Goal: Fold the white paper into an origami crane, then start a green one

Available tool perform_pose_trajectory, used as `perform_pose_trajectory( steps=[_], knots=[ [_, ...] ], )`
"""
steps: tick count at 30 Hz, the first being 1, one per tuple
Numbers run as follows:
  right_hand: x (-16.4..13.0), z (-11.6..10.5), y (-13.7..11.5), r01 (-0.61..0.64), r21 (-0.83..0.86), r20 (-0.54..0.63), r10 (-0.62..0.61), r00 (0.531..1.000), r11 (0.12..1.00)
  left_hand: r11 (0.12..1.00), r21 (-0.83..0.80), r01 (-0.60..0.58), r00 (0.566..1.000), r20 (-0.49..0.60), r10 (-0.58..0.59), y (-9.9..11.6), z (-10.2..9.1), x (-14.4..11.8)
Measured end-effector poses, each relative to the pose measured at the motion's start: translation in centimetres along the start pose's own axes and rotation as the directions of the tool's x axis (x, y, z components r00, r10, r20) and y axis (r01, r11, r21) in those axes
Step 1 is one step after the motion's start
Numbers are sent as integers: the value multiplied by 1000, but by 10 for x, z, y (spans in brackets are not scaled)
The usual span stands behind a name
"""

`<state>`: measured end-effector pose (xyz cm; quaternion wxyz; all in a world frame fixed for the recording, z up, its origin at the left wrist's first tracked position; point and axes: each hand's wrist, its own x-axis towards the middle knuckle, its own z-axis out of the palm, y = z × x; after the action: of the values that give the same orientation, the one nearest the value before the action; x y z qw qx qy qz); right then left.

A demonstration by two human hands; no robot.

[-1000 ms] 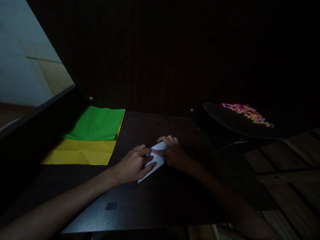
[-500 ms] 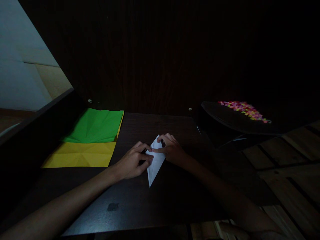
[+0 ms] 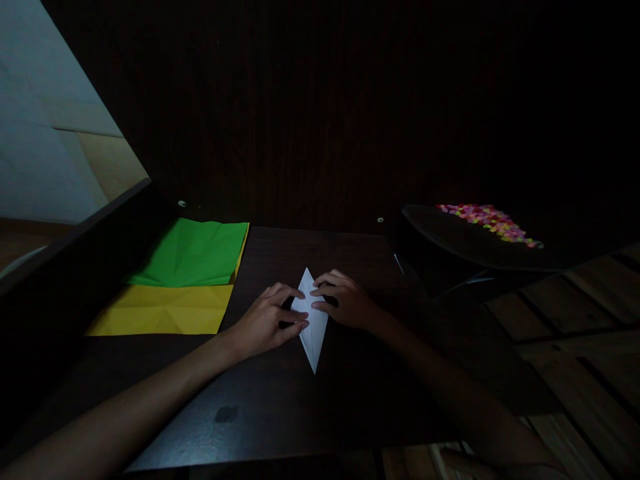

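Folded paper was touched by left hand and right hand, both loosely spread; it was judged light, easily creased, best held at edges.

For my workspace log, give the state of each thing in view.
White paper: folded into a narrow diamond
Yellow sheet: creased, partly covered
Green sheet: creased, lying over the yellow sheet
Colourful pieces: clustered together
Left hand: loosely bent, touching the white paper
Right hand: loosely bent, touching the white paper

Homelike room, wooden desk, pale wall, slatted planks
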<state>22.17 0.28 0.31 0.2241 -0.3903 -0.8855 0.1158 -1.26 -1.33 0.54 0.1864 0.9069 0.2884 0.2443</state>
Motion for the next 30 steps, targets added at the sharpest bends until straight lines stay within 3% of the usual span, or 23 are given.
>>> perform_pose_trajectory(
  steps=[5, 12, 18, 24, 30],
  knots=[
    [-3, -1, -3, -70, 49, 12, 70, 998, 996, 1000, 23, 8, 1000, 17, -8, -1, 0, -1],
    [-4, 4, -1, -77, 78, -28, 80, 996, 994, 1000, 25, 4, 998, 57, -5, -3, -1, 0],
    [-6, 6, -3, 76, 38, -70, -73, 995, 996, 999, 24, -26, 997, 79, 24, -7, 0, -2],
    [-8, 11, -2, 219, -90, -12, -221, 975, 972, 996, 63, -64, 992, 116, 56, -7, -2, -2],
    [-8, 8, -8, 233, -128, 20, -233, 972, 964, 985, 153, -77, 988, 145, 55, -3, -4, -5]
  ],
)
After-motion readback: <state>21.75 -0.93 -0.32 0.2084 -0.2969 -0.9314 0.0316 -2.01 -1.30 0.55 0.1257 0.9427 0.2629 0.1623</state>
